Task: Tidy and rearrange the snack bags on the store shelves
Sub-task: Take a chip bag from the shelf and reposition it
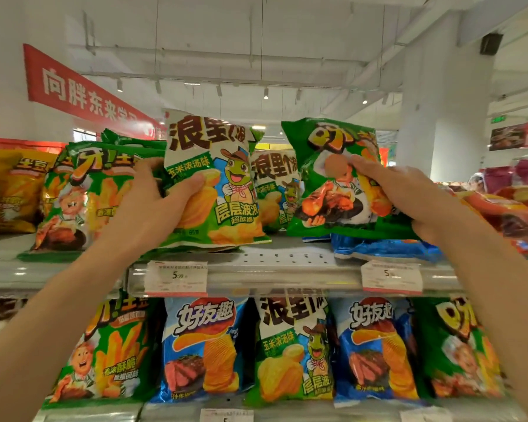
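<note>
My left hand [160, 202] grips a white-and-green corn-soup chip bag [223, 166] by its left side; the bag stands upright on the top shelf [287, 263]. My right hand [409, 193] holds a green chip bag with a chicken-leg picture [329, 166], tilted, its lower edge over a blue bag [384, 249] lying flat on the shelf. Between the two held bags, a second white-and-green bag [272, 184] stands further back. A green fries bag [83, 190] stands left of my left hand.
Yellow bags [9, 190] fill the top shelf's far left; red packets [512, 205] lie at its right. The lower shelf holds a row of green, blue and white bags [290, 351]. Price tags [176, 277] hang on the shelf edge. A white pillar [439, 102] rises behind.
</note>
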A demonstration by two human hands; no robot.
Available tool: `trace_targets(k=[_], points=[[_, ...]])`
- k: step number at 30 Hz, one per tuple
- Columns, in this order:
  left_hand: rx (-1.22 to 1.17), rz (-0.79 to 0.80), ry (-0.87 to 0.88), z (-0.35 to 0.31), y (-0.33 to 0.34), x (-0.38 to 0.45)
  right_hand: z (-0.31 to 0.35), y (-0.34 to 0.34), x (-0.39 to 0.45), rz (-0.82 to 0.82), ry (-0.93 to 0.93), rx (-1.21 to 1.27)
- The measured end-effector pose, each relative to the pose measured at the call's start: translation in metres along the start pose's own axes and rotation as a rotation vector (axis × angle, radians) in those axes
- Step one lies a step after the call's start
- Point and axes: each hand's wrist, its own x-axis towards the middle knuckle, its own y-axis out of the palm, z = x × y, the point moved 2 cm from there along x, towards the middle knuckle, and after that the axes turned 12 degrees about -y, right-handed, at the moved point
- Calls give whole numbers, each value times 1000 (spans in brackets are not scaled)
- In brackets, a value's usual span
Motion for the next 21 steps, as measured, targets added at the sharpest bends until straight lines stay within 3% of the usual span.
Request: trace_targets(k=[8,12,21], points=[[321,72,199,-26,71,0,-20,-30,-15,37,20,86],[465,98,203,-28,101,-1,-29,-27,-14,57,30,102],[857,-35,348,-14,116,3,-38,-27,-13,79,19,101]])
